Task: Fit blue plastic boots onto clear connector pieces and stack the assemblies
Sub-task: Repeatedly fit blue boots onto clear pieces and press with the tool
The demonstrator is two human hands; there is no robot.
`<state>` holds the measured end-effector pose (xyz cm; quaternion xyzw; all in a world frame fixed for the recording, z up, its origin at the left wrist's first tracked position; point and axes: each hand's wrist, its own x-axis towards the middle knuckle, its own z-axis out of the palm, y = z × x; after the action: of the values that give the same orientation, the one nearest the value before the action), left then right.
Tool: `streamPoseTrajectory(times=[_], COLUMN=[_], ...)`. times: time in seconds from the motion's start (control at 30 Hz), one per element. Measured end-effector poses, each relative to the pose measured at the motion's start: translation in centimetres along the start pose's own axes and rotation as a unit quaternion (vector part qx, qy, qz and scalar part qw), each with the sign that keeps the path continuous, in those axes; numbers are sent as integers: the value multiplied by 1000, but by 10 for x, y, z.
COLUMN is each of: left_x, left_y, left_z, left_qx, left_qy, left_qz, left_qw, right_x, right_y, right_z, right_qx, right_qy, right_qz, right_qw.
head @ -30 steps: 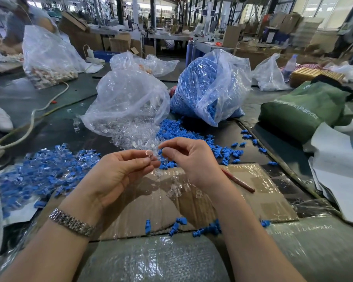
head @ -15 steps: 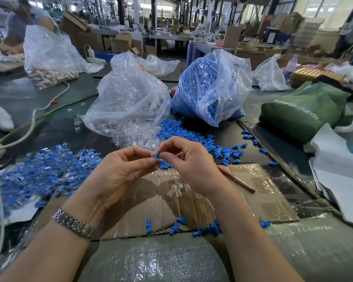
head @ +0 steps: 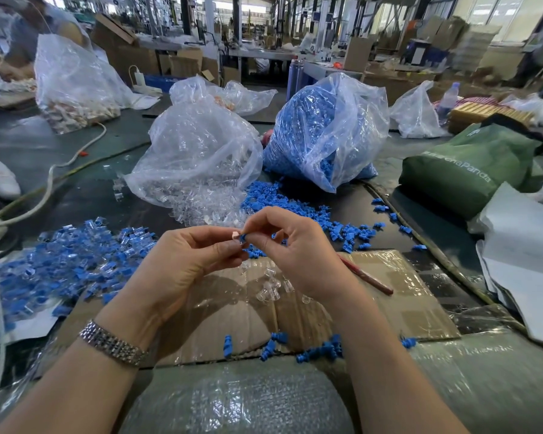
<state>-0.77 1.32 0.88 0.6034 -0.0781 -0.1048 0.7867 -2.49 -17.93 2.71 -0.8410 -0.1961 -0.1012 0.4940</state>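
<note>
My left hand [head: 185,261] pinches a small clear connector piece [head: 236,237] between thumb and forefinger. My right hand [head: 298,252] pinches a blue boot [head: 244,236] and holds it against the connector's end. Both hands meet above a taped cardboard sheet [head: 389,308]. A pile of finished blue-and-clear assemblies [head: 69,261] lies to the left. Loose blue boots [head: 342,230] are scattered behind my hands, and several more [head: 314,352] lie at the cardboard's near edge. A few clear connectors [head: 270,289] lie under my right wrist.
A clear bag of connectors [head: 198,151] and a bag of blue boots [head: 323,133] stand behind. A green bag [head: 470,170] and white sheets [head: 527,261] are at the right. A red pencil [head: 367,277] lies on the cardboard. A white cable [head: 47,189] runs at the left. Another person [head: 29,32] works at the far left.
My hands have come together: the right hand brought a blue boot up against the clear connector held in the left. Both hands stay in the same place over the cardboard.
</note>
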Motion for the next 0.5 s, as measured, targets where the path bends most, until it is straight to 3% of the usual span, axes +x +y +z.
streamPoseTrajectory(times=[0.07,0.13,0.17,0.23,0.3,0.37,0.5], left_x=[0,0,0,0,1,2,2], left_y=[1,1,0,-1,0,0,1], left_z=[0,-1,0,0,0,-1,-2], left_qx=[-9,-22,-25,-34,-40,-42,-49], left_qy=[-10,-2,3,5,3,2,5], left_qz=[-1,-2,-2,0,-4,-8,-17], left_qw=[1000,1000,1000,999,999,999,999], right_x=[0,0,-1,-6,-10,-13,-15], right_y=[1,9,15,28,35,37,32], right_z=[-8,-20,-28,-40,-45,-46,-39], right_qx=[6,-85,-176,-323,-368,-383,-415], right_qy=[8,50,63,33,-13,-39,-38], right_qz=[32,92,147,294,392,416,376], right_qw=[999,991,971,899,843,824,828])
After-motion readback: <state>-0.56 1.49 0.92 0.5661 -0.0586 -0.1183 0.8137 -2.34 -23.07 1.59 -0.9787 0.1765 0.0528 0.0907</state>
